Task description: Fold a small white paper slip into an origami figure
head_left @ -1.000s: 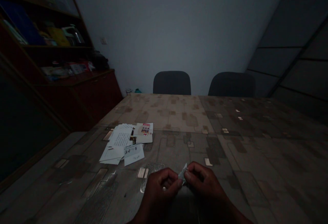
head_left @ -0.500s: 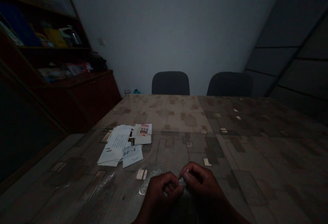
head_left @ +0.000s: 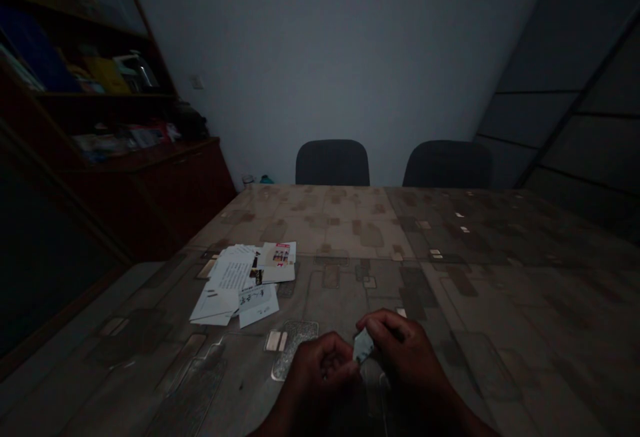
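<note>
Small piece of paper over the near part of the desk, between the person's hands. Left hand: fingers pinched on its left corner. Right hand: fingers clamped on its right side.

Table, top patterned with rounded rectangles; loose pile of printed white cards, overlapping, toward left.
</note>
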A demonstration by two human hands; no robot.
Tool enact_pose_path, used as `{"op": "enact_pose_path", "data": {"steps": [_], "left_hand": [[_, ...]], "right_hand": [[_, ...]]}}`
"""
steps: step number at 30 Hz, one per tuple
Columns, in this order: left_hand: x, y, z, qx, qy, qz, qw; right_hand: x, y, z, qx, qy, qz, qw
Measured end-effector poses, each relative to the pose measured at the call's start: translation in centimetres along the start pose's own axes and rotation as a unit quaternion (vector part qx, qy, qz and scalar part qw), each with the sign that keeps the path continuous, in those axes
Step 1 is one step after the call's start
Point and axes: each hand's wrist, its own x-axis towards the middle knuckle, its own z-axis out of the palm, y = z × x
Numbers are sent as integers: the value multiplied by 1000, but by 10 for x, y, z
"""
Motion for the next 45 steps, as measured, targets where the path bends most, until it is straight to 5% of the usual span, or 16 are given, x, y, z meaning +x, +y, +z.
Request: {"op": "enact_pose_path", "data": {"steps": [6, 15, 26, 33, 40, 45], "left_hand": [[2, -7, 2, -116, -59, -25, 991], [7, -13, 3, -95, 8, -47, 994], [4, -13, 3, -191, -11, -82, 978], [3, -8, 3, -199, 0, -50, 979], [3, 22, -8, -43, 67, 31, 996], [3, 24, -7, -122, 47, 17, 991]], "right_hand": [[1, 4, 0, -15, 36, -24, 999], [-6, 3, 5, 1, 14, -24, 1000], [-1, -3, 0, 66, -60, 1, 996], [-10, -1, 7, -13, -59, 16, 998], [-11, -19, 4, -90, -58, -37, 994], [-14, -25, 5, -79, -61, -34, 994]]}}
